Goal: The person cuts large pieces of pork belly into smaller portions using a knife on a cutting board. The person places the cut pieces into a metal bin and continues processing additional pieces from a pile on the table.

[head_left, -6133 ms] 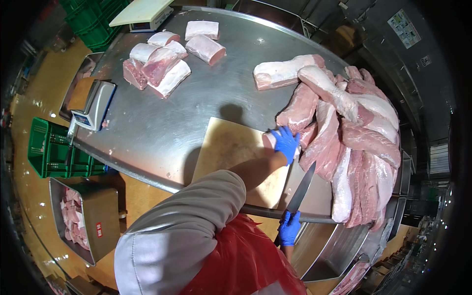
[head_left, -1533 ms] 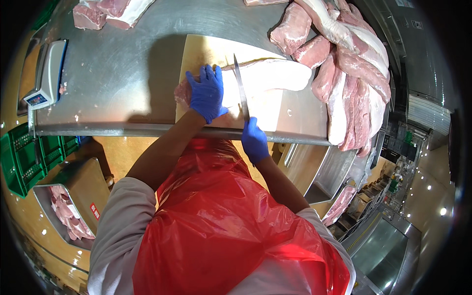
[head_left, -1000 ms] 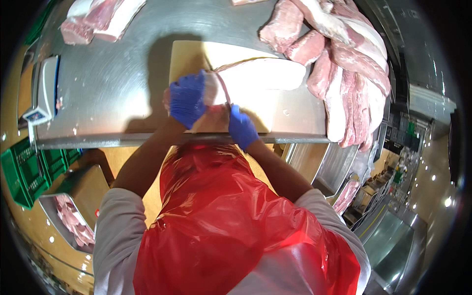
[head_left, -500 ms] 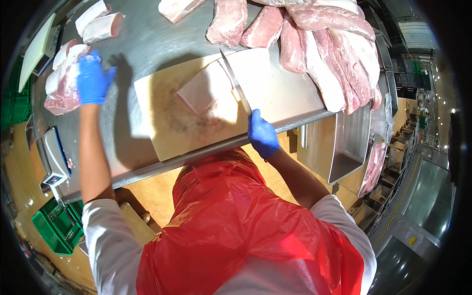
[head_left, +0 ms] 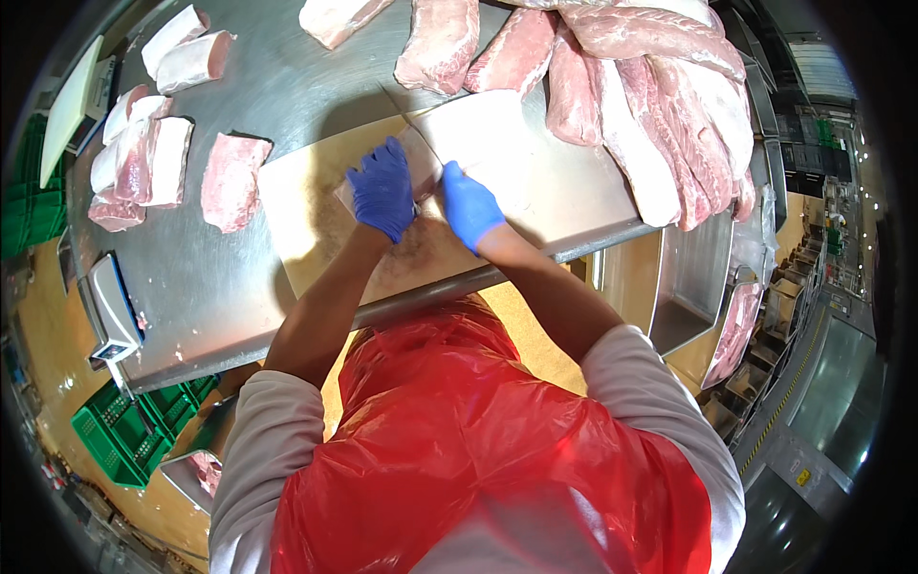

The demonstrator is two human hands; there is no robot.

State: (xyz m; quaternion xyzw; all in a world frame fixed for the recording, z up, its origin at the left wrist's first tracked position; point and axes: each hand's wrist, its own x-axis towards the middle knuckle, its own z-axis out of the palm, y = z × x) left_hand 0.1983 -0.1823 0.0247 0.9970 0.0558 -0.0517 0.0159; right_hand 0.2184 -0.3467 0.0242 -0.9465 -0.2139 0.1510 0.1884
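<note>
My left hand (head_left: 382,189), in a blue glove, is closed over a pale piece of pork loin (head_left: 421,165) on the cutting board (head_left: 535,196). Most of that piece is hidden under the hand. In my right hand (head_left: 470,206), also blue-gloved, is a knife (head_left: 421,134). Its thin blade points up and to the left, lying along the right side of the pork. Just left of the board, a separate cut of pork (head_left: 232,182) rests on the metal table (head_left: 206,297).
Whole pork loins (head_left: 660,115) are heaped at the far right. Cut pieces (head_left: 139,158) lie grouped at the left, with two more (head_left: 191,57) behind. A scale (head_left: 110,306) stands at the left edge, a green crate (head_left: 129,435) below. Metal bins (head_left: 688,277) sit right of the table.
My left hand has come from the pieces at the left onto the pork on the board. A cut now lies apart beside the board. My right hand and the knife have moved left.
</note>
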